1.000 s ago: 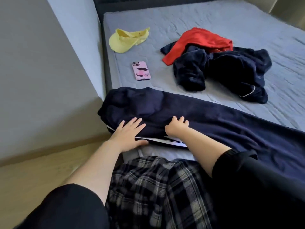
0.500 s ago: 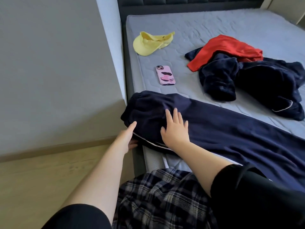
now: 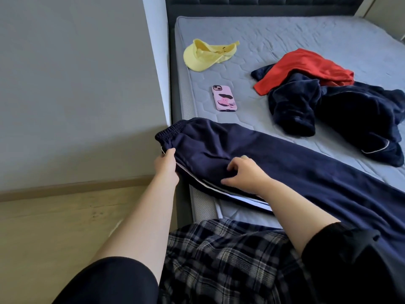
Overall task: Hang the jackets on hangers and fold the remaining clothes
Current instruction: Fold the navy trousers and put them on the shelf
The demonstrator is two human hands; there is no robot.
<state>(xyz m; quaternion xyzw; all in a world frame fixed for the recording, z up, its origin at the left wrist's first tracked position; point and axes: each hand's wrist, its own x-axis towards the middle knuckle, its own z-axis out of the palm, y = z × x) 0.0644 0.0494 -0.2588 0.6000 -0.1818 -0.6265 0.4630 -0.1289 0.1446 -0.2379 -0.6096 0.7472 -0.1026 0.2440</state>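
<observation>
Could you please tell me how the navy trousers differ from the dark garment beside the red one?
The navy trousers lie spread flat along the mattress edge; the dark garment sits crumpled. The left hand and right hand grip the trousers; neither touches the dark garment. Both are navy, white-trimmed.

Grey quilted mattress (image 3: 306, 34) on a dark bed frame (image 3: 252, 6), with clothes and small items lying on it.
Navy track trousers (image 3: 285, 163) lie flat across the near edge, with the waistband overhanging the left side. At far left rests a yellow sun visor (image 3: 206, 57), and a pink-cased phone (image 3: 224, 98) lies between it and the trousers. To the right sits a heap of dark navy clothes (image 3: 355, 113), with a red garment (image 3: 306, 69) draped over its far side.
</observation>
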